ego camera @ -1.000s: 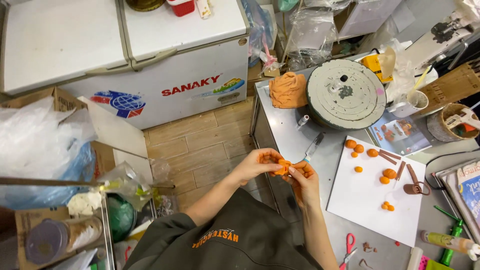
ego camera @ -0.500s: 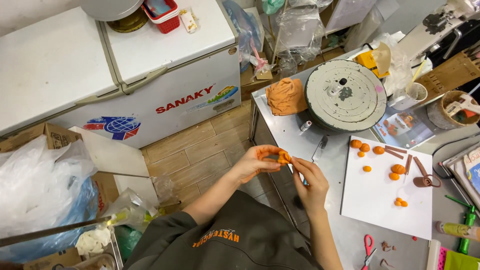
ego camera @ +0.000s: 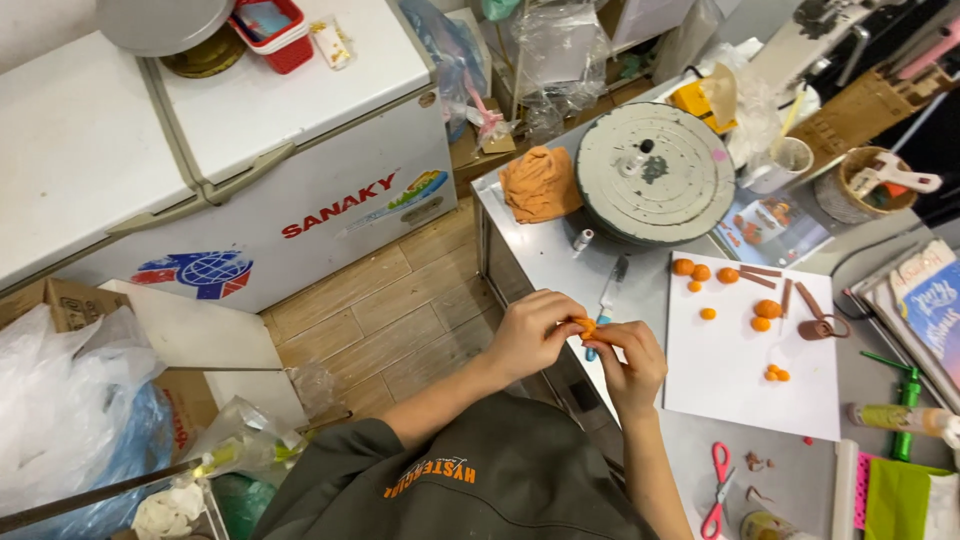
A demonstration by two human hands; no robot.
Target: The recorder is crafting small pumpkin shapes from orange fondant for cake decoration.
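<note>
Hands had drawn closer together than a moment before: the left hand (ego camera: 530, 335) and right hand (ego camera: 628, 362) both pinched one small orange clay lump (ego camera: 584, 324), just left of the white rectangular board (ego camera: 745, 390), where finished orange balls (ego camera: 700, 271) lay, suggesting shaping continued.

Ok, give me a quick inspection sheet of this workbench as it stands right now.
Surface: grey metal table, white board on it.
Job's things: small orange clay piece pinched between left hand and right hand; orange clay balls and brown strips on the board.
Clutter: round turntable, orange clay lump, blue-handled knife, red scissors, cup.
Grippers: both hands closed on the piece.
Cables: nothing seen.
Surroundings: white chest freezer, wooden floor, plastic bags.
</note>
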